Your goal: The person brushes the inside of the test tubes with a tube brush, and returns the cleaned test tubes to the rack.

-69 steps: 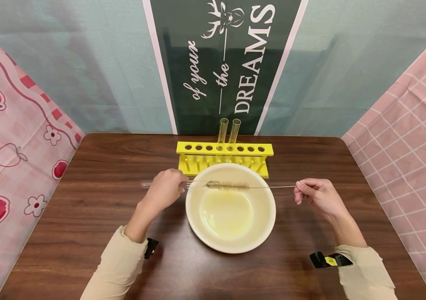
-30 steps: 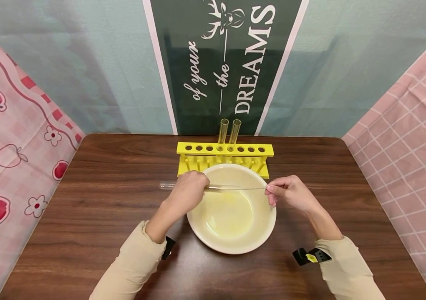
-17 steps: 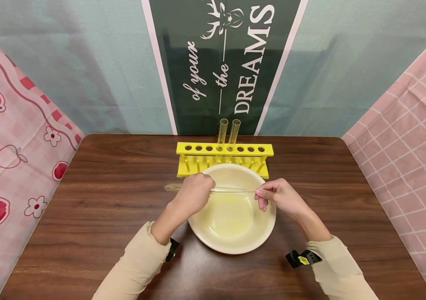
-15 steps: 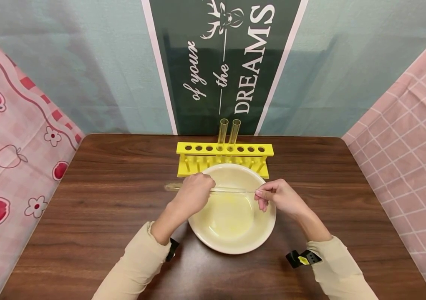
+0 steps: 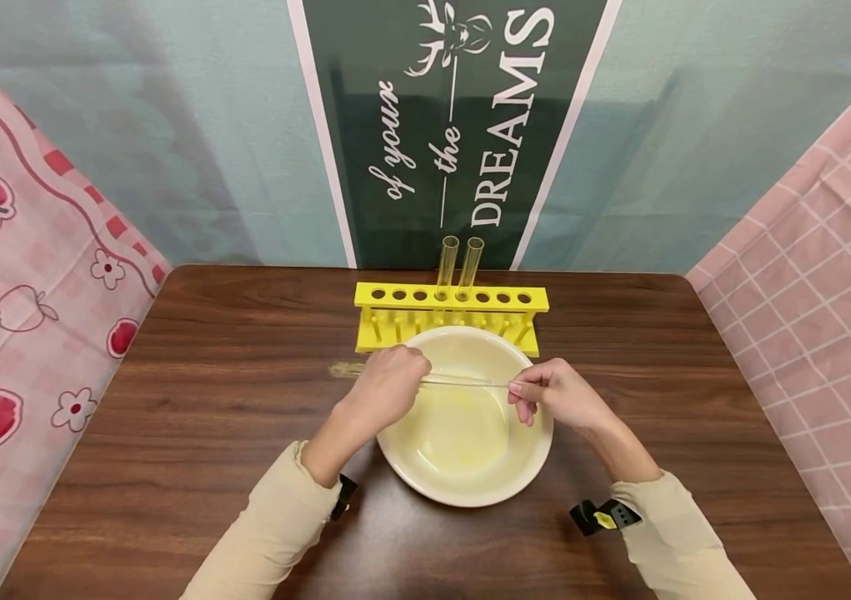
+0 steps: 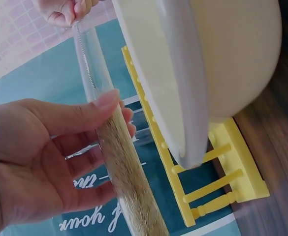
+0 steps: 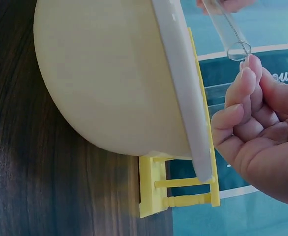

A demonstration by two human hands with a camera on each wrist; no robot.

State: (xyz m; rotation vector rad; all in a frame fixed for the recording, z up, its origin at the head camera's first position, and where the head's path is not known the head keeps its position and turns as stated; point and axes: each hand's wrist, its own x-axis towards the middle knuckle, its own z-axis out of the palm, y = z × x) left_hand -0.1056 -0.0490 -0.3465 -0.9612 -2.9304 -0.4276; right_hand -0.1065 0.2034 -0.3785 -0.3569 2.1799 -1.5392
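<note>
Basin (image 5: pixel 463 500) taken as landmark. Left hand (image 5: pixel 387 383), above the basin's left rim, has thumb and fingers clamped round a glass tube (image 7: pixel 220 24) lying nearly level, mouth over the basin, far end beyond its left rim. Right hand (image 5: pixel 556 396), at the basin's right side, fingertips together, pinching the wire handle (image 6: pixel 86 64) just outside the mouth. Brush bristles (image 6: pixel 131 177) sit inside the tube, toward the far end. Yellow rack (image 5: pixel 538 298) stands behind the basin. Risks, in my judgement: a hard push on the wire could crack the far end; sideways leverage could chip the mouth; a loosened left grip could drop the glass against the basin's rim.
</note>
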